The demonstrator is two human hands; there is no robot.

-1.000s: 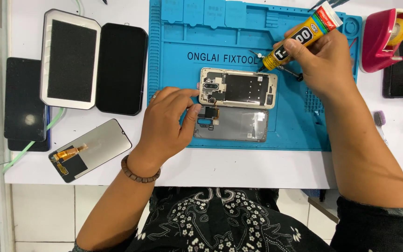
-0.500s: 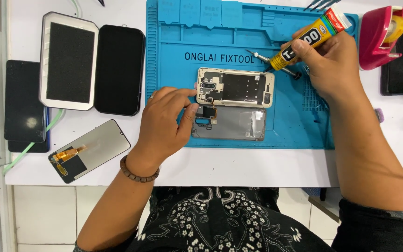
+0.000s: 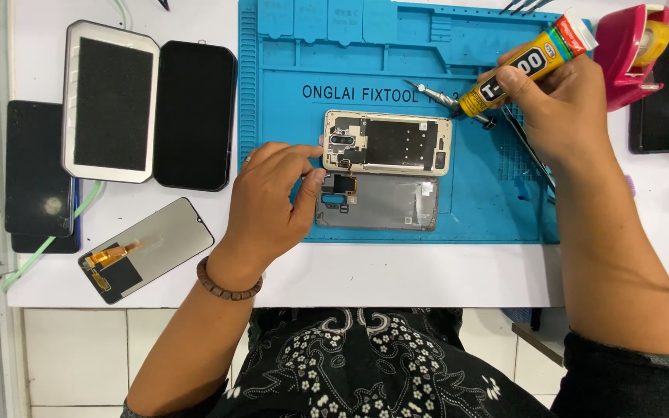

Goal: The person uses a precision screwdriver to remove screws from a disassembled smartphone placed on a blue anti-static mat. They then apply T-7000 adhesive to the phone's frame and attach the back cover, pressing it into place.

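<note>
An opened phone frame [image 3: 387,142] lies on the blue repair mat [image 3: 280,93], with a grey back cover [image 3: 381,203] just below it. My left hand [image 3: 272,197] rests at the left ends of both, fingertips touching the frame's edge and thumb on the cover. My right hand [image 3: 559,108] grips a yellow and black glue tube [image 3: 522,65] above the mat's right side. The tube's metal nozzle [image 3: 427,93] points left, just above the frame's top right corner.
A white-framed tablet [image 3: 110,101], a black slab [image 3: 195,114] and dark phones [image 3: 39,178] lie left of the mat. A loose screen with an orange flex cable [image 3: 145,248] sits near the table's front edge. A pink tape dispenser [image 3: 630,48] stands at the right.
The view has shifted slightly. My right hand has lowered the glue tube's nozzle a little closer to the frame's top right corner. My left hand stays put on the frame.
</note>
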